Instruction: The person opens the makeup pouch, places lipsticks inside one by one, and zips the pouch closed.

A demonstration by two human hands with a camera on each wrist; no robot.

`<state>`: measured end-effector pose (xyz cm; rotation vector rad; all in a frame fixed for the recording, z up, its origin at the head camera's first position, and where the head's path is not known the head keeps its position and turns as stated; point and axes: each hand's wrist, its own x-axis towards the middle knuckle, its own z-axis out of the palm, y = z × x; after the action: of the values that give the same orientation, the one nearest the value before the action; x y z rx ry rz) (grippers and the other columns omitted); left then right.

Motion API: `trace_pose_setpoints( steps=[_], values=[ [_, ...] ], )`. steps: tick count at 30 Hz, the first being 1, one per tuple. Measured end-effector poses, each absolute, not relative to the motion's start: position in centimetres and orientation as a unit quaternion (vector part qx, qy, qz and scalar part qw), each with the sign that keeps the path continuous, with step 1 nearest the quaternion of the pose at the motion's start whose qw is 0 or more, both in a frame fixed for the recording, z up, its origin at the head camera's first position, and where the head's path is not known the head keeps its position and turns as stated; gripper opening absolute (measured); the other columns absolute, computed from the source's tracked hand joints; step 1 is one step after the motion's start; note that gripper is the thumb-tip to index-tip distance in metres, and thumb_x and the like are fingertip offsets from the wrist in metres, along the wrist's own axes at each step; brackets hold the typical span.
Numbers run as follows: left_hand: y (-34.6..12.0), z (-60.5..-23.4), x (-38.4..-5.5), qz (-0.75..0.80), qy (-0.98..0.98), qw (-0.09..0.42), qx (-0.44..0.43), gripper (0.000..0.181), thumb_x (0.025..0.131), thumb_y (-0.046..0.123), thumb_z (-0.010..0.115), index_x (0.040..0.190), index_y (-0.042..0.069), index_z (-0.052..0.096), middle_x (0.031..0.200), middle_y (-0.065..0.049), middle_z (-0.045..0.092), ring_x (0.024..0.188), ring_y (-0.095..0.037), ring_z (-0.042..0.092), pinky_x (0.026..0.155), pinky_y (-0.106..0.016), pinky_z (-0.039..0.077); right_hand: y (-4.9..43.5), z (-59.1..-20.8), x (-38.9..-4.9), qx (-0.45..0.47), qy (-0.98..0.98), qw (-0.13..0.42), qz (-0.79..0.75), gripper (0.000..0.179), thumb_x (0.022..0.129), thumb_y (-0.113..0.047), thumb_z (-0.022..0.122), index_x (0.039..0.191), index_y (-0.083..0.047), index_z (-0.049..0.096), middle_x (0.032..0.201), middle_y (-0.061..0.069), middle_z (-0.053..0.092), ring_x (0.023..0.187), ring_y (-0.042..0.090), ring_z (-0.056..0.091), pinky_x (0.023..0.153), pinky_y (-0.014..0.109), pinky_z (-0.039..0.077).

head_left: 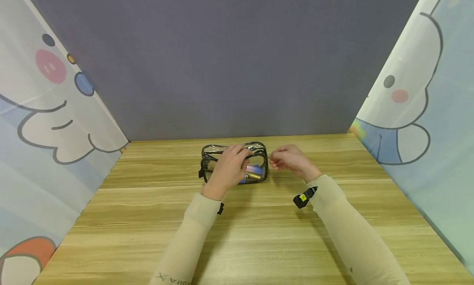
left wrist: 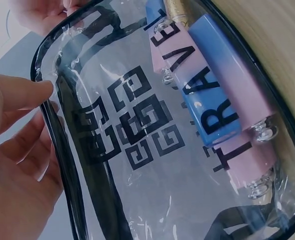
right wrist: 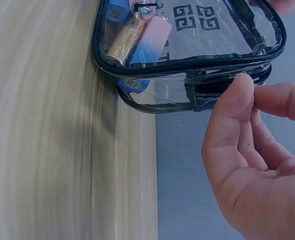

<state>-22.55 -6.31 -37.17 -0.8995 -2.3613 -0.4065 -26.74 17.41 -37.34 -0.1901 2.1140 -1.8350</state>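
Observation:
A clear pouch [head_left: 261, 163] with black piping stands upright on the table. My left hand [head_left: 230, 168] lies over its top, and in the left wrist view thumb and fingers pinch the black upper edge. At the pouch's right end, my right hand [right wrist: 257, 142] pinches the zipper pull between thumb and index finger; the pull is mostly hidden by the fingertips. Through the clear wall show pink-and-blue lip gloss tubes [left wrist: 200, 95] and a gold glittery tube [right wrist: 126, 41], lying low in the pouch. Black letters and a square logo [left wrist: 145, 117] mark the front.
The wood-grain table [head_left: 237, 239] runs back to a grey panel [head_left: 237, 71]. Cartoon-printed curtains [head_left: 403, 91] hang along both sides. A black wrist camera [head_left: 304, 198] sits at the right cuff.

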Motion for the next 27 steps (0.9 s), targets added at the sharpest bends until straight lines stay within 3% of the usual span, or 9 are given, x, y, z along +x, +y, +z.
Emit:
trace_pose_setpoints(
  steps=[17,27],
  values=[
    [-6.2,-37.2,-22.4,-0.165,-0.877,0.301,-0.335,0.017,0.092,0.000,0.071,0.106,0.007,0.075,0.098,-0.007,0.067,0.086,-0.024,0.060,0.082,-0.037,0.051,17.3,-36.7,-27.3,-0.064,0.755,0.178,-0.628,0.032,0.096,-0.002,0.056,0.117,0.022,0.057,0.081,0.010,0.067,0.068,0.014,0.065,0.066,0.026,0.058],
    [-6.1,-37.2,-22.6,-0.166,-0.876,0.300,-0.340,0.018,0.092,0.000,0.071,0.108,0.006,0.075,0.098,-0.008,0.067,0.088,-0.025,0.061,0.084,-0.039,0.051,17.2,-35.3,-27.1,-0.060,0.760,0.176,-0.622,0.027,0.097,-0.003,0.057,0.115,0.017,0.060,0.087,0.014,0.067,0.071,0.017,0.066,0.070,0.029,0.058]
  ],
)
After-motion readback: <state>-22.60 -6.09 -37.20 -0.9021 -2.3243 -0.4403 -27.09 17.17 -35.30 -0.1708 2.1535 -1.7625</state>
